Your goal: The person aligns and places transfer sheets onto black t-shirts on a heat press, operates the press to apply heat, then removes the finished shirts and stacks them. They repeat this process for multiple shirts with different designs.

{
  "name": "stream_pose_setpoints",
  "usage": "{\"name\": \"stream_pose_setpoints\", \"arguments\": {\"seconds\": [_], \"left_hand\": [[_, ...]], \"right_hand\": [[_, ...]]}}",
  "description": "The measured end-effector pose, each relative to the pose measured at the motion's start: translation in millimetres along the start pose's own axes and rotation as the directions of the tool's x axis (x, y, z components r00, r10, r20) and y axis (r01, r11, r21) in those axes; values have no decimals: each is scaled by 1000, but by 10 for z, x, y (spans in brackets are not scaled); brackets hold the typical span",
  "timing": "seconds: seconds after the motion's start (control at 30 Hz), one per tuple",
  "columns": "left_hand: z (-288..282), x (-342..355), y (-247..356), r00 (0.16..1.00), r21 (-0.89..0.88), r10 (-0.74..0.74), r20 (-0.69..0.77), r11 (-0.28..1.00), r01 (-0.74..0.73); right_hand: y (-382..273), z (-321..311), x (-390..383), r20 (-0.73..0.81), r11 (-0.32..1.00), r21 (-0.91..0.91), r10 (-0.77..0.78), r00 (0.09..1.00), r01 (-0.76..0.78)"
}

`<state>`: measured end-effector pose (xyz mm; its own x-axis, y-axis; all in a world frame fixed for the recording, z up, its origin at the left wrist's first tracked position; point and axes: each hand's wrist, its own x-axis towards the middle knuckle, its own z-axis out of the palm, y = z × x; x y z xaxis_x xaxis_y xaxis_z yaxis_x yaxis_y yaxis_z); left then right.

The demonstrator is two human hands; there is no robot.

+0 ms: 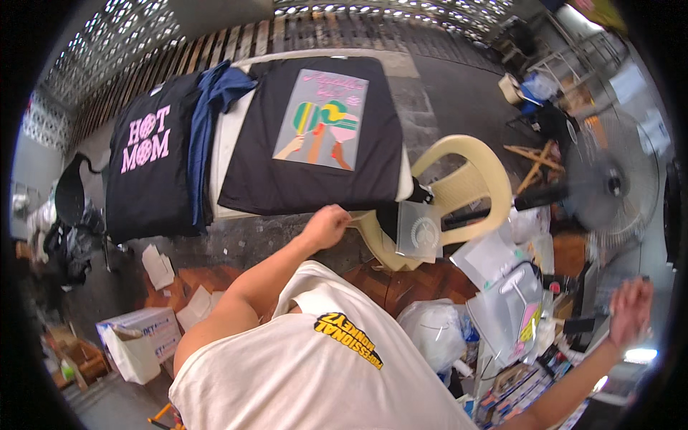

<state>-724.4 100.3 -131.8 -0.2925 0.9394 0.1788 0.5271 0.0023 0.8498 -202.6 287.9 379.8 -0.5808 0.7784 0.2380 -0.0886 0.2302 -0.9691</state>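
A black T-shirt lies flat on a white board on the table, with a printed grey film sheet showing colourful paddles and hands on its chest. My left hand is just below the shirt's lower hem, beside the armrest of a cream plastic chair. Its fingers are curled together, and whatever they may hold is hidden. Out to the far right, my right hand is raised near the standing fan and blurred by motion, so its fingers are unclear. Several clear film sheets lie nearest to it.
Left of the board lie black shirts with pink print and a navy garment. A translucent sheet rests on the chair. At right are a fan and plastic bags; at lower left, a cardboard box.
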Motion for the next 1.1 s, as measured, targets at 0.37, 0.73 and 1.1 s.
{"name": "stream_pose_setpoints", "arguments": {"seconds": [0.37, 0.73, 1.1], "left_hand": [[-1496, 3, -1427, 881, 556, -144, -450, 727, 403], [-1527, -53, -1382, 862, 551, -332, -383, 667, 502], [-1532, -78, -1321, 851, 537, -350, -392, 664, 520]], "right_hand": [[5111, 5363, 2156, 715, 555, -594, 34, 698, 582], [5530, 5832, 2597, 684, 716, -567, 135, 717, 407], [5537, 5812, 2591, 922, 521, -298, -59, 382, 800]]}}
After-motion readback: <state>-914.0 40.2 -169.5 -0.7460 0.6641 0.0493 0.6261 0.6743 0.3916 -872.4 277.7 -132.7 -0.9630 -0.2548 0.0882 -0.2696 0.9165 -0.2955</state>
